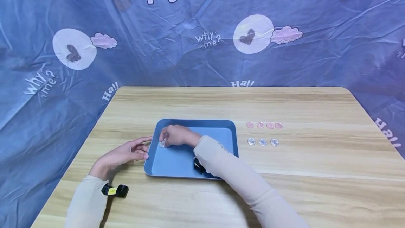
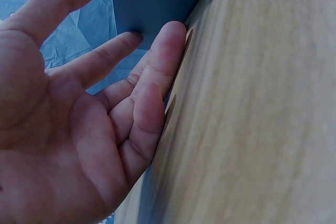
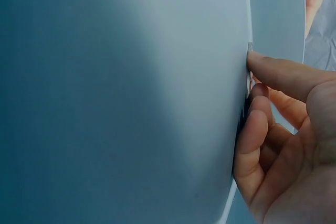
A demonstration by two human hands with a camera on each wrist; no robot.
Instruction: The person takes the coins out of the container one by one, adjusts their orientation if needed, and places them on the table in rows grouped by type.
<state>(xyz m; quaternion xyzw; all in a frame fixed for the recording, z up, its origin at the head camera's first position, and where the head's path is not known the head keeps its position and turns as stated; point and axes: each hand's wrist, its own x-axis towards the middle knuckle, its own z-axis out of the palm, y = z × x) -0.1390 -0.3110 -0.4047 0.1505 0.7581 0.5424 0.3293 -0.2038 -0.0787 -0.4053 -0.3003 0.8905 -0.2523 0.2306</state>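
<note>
A blue rectangular tray (image 1: 190, 164) lies on the table. Inside its left end my right hand (image 1: 178, 135) pinches a small clear round disc (image 1: 162, 143) with a ridged pattern, close to the tray floor. From the right wrist view, the disc (image 3: 250, 69) appears edge-on at the fingertips, while the other fingers curl beneath. Outside the tray, my left hand (image 1: 124, 154) touches its left wall with loosely bent fingers. The left wrist view has this hand (image 2: 79, 114) palm showing, fingertips against the tray wall (image 2: 157, 3) and lower fingers resting near the tabletop.
Right of the tray, several pink discs (image 1: 260, 125) form a row, with three clear discs (image 1: 262, 142) in another row nearer me. The wooden table (image 1: 316, 171) extends right. A blue printed cloth (image 1: 190, 59) hangs behind and at the sides.
</note>
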